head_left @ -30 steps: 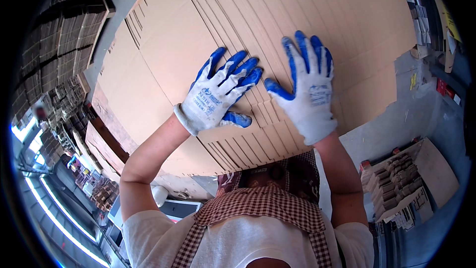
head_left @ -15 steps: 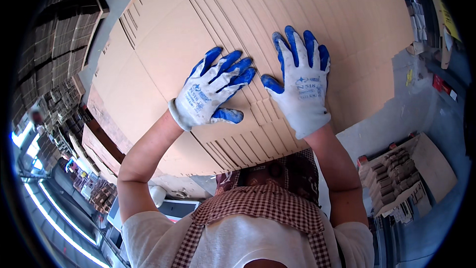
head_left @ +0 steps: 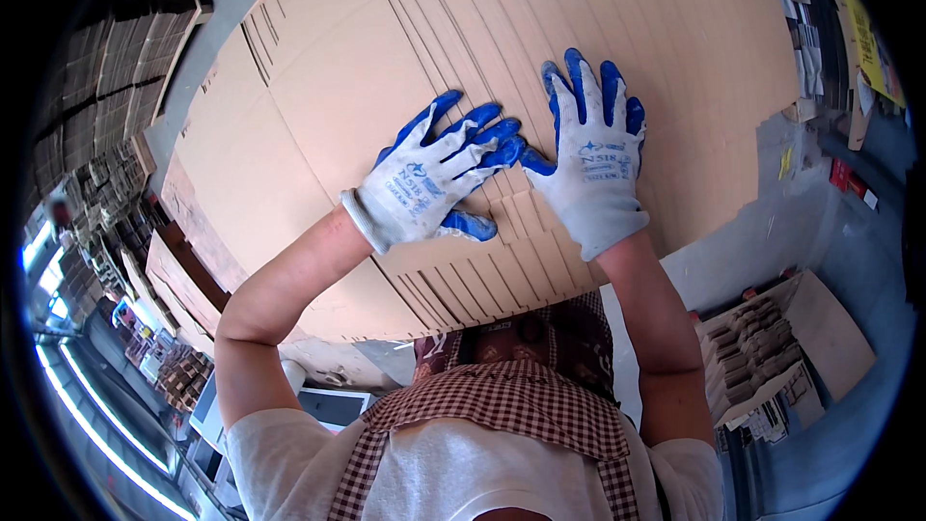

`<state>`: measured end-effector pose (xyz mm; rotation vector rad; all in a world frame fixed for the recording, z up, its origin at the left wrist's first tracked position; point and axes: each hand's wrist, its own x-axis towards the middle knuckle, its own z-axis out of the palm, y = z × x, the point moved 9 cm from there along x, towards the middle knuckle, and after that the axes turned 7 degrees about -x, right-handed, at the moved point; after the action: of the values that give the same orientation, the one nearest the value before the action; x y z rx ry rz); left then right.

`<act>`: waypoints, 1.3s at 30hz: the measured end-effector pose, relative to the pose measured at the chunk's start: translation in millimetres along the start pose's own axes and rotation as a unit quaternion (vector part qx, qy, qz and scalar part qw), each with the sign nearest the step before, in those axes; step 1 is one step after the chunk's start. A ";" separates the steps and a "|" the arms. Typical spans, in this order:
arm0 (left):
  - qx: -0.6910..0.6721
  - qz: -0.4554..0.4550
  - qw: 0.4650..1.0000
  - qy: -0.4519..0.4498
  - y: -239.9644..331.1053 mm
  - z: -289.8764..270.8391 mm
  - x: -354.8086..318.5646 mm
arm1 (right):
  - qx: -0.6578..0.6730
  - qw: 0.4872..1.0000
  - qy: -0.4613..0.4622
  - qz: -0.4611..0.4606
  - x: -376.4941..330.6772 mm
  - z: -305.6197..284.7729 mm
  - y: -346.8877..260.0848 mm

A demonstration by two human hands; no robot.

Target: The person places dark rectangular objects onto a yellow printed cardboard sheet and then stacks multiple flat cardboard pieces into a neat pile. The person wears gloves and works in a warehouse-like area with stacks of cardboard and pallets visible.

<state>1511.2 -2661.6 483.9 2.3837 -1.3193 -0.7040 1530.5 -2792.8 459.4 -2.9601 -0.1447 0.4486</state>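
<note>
Several large brown cardboard sheets [head_left: 328,106] lie overlapped like shingles in front of me, their edges forming a fan of parallel lines. Slots are cut along the near edge and at the far left. My left hand [head_left: 429,174], in a white glove with blue palm and fingertips, rests palm down on the overlapping edges, fingers stretched toward the right. Just right of it, my right hand [head_left: 590,150], gloved alike, lies flat with its fingers pointing away and spread. The left fingertips nearly meet the right thumb. Neither hand grips a sheet.
Tall stacks of flattened cardboard [head_left: 111,68] stand at the far left. An open carton [head_left: 820,328] filled with folded brown pieces sits at the lower right. Beyond the sheets' right edge is grey floor [head_left: 733,251]. A red item [head_left: 849,178] lies farther right.
My left hand has slid to the right over the sheets, closer to my right hand. My right hand has shifted only slightly right. Both remain flat on the cardboard.
</note>
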 end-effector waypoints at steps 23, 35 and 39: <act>0.005 0.055 0.996 0.064 9.8 -23.6 14.4 | 0.004 0.999 -0.032 0.005 0.5 -7.5 -3.2; -0.043 0.097 0.983 0.147 10.2 -36.3 27.5 | 0.007 1.000 -0.004 -0.008 -1.6 -9.3 -2.3; -0.081 0.101 0.978 0.166 8.5 -43.0 40.0 | 0.014 1.000 -0.024 -0.009 -1.8 -8.3 -3.3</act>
<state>1547.5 -2698.3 513.1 2.0886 -1.2823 -0.3230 1531.1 -2790.8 468.3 -2.9190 -0.1687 0.5165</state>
